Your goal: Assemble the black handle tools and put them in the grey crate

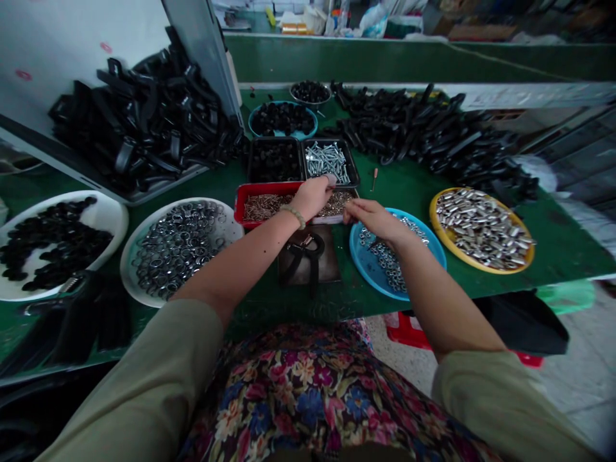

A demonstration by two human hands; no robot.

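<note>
**Bench lot: black part on plate, two hands at the small-stock trays**

Landmark: red tray (269,188), on the green bench (402,186).

- Black part (314,260): on a dark plate (333,266), nearer the wearer than the red tray and rightward. Looped end points away; two legs point toward the wearer. Long axis roughly near-to-far.
- Left hand (315,194): at the red tray's right end, beside brass-coloured bits (338,204); fingers drawn in, any grip on a piece cannot be told.
- Right hand (370,217): right of the red tray, beside the bits and over a blue basin (366,264); fingers curled, contents cannot be told.
- Pins (262,206): inside the red tray.
- Bolts (327,160): beyond the red tray, rightward; axes mixed.
- Rings (178,247): left of the red tray.
- Marking: red marks (106,47) on the pale panel, far left of the red tray; too small to read.
</note>
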